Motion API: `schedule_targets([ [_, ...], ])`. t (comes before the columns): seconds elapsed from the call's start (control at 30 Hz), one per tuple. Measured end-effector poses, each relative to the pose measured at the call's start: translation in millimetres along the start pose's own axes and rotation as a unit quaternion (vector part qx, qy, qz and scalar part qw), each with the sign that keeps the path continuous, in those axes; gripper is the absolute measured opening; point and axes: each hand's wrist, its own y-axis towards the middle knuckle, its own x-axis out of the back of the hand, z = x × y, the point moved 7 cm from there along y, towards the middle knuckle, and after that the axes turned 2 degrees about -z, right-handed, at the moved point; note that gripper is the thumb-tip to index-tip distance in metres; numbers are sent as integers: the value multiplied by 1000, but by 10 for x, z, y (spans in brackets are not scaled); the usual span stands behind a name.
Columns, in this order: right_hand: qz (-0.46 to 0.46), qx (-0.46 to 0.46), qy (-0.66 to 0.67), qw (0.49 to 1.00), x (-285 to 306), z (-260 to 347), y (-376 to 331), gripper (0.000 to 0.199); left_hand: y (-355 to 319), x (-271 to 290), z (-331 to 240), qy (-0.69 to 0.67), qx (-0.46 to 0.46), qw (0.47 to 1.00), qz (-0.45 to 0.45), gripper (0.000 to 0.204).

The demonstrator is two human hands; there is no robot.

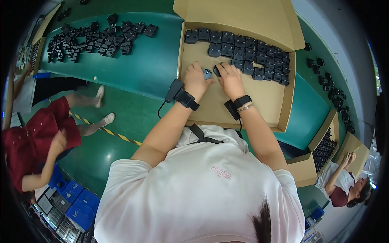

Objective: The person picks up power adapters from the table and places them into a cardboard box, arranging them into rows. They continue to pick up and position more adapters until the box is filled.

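A shallow open cardboard box [251, 111] lies in front of me, with rows of black plug adapters [239, 53] along its far side, most with pins facing up. Inside its near left part, my left hand [195, 82] is closed around a plug adapter [207, 73] that shows a greyish face beside the thumb. Just to its right, my right hand [231, 82] grips another black plug adapter [217, 71] between its fingers, close to the box floor. The fingers partly hide both pieces. Each wrist wears a black strap with a small device and cable.
A loose heap of black adapters [93, 40] covers the green table [150, 69] at the left. More lie along the right, near another filled cardboard box [324, 150]. One person [40, 133] walks at the left; another [340, 182] works at the far right. Blue bins [81, 206] stand lower left.
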Motion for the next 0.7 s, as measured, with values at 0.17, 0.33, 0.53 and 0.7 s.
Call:
schedule_targets([
  [0.17,-21,60,-9,998,-43,-151,20,35,-95,240,-143,108,-86,985,-106,71],
  [0.33,-57,53,-15,997,4,-204,62,38,106,-169,68,103,-197,971,-88,70],
  [0.53,-71,31,-20,997,35,-215,101,37,353,-105,-7,-9,-66,994,-89,70],
  [0.7,-80,30,-24,996,29,-235,120,38,407,-70,-94,-27,-66,992,-107,74],
])
